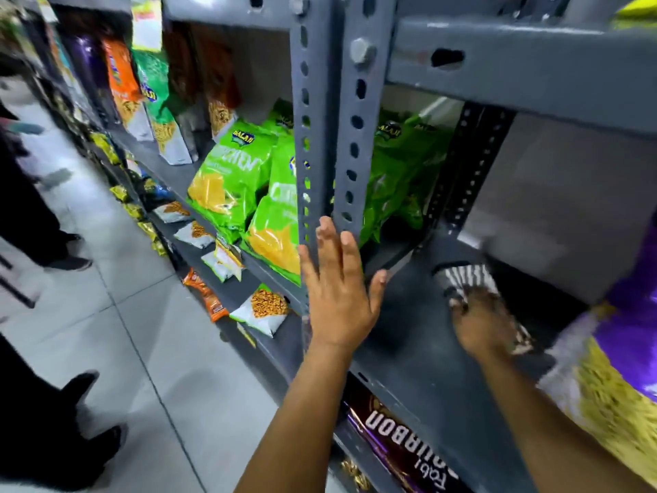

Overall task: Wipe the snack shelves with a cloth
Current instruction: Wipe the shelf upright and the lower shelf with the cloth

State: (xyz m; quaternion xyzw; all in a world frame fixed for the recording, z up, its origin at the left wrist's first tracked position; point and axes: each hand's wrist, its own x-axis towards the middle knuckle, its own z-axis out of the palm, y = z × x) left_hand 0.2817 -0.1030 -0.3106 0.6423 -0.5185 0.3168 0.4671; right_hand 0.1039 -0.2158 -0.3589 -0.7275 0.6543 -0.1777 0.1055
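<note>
A dark grey metal shelf (419, 354) runs across the middle of the view. My right hand (487, 323) presses a black-and-white striped cloth (465, 277) flat onto its bare surface; the hand is blurred. My left hand (339, 290) rests with fingers spread against the foot of the perforated grey upright (350, 144), holding nothing. Green snack bags (231, 179) lie on the same shelf to the left of the upright, and more green bags (394, 172) sit just behind it.
A purple and yellow snack bag (618, 368) stands on the shelf at the right. Brown biscuit packs (401, 435) fill the shelf below. Small snack packets (265, 309) hang along the lower shelf edge. Another person's dark shoes (81, 389) stand on the tiled aisle floor (160, 350) at left.
</note>
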